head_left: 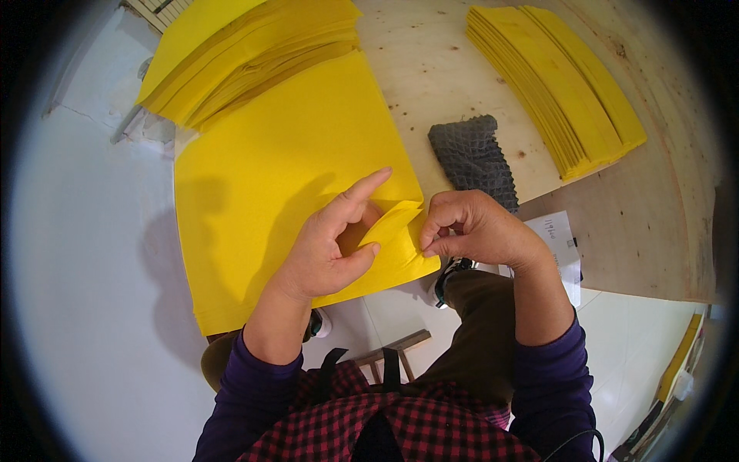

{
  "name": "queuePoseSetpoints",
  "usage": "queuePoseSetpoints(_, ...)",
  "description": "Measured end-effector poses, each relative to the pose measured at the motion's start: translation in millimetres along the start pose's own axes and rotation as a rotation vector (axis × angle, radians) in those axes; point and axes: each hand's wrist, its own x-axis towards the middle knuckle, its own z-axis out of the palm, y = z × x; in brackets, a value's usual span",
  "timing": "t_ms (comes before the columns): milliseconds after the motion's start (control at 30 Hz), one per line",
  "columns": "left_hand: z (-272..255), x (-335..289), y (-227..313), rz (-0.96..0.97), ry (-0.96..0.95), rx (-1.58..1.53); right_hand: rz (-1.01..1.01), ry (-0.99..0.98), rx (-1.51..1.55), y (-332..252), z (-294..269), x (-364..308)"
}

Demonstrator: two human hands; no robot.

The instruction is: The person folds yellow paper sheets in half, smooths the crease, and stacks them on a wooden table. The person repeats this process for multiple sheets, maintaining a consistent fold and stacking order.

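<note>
1. A pale plywood tabletop (408, 69), dotted with brown knots, fills the upper middle and right; browner wood lies below its right-hand part.
2. At the left is a smooth whitish surface (85, 269), wall or floor I cannot tell, with a soft shadow on it; slats (158, 11) show in the upper left corner.
3. Below, a light tiled floor (631, 331) appears, with a small wooden frame (392, 353) on it, near the person's shoes.
4. A broad stack of yellow felt-like sheets (202, 312) lies before the person. Beyond it rises a thicker yellow pile (254, 65), its layers parting along the near side.
5. Long, narrow yellow pieces (554, 85) are stacked in rows at the upper right.
6. A grey quilted cloth (473, 154) with zigzag edges lies between the broad stack and these pieces; a white paper (566, 250) with handwriting is by the right forearm.
7. The top sheet (269, 162) covers the broad stack, with a flap raised at its near right corner.
8. The left hand (331, 239) is spread, forefinger stretched out, thumb against the flap.
9. The right hand (477, 227) pinches the top sheet's right edge between thumb and forefinger.
</note>
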Motion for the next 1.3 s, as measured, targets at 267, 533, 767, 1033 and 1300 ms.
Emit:
queuePoseSetpoints(267,-1,2,-1,0.071,-0.035,0.065,-0.025,0.058,-0.052,-10,1,-2)
queuePoseSetpoints(533,-1,4,2,0.115,-0.101,0.045,-0.069,0.091,-0.081,-18,3,3)
queuePoseSetpoints(767,0,4,11,0.100,-0.147,0.136,-0.007,0.157,-0.059,-25,6,6)
queuePoseSetpoints(1033,4,2,7,0.085,-0.088,0.199,-0.036,0.227,-0.008,-30,11,7)
queuePoseSetpoints(1300,1,-2,3,-0.013,-0.030,0.024,-0.070,0.136,-0.036,-16,-7,-7)
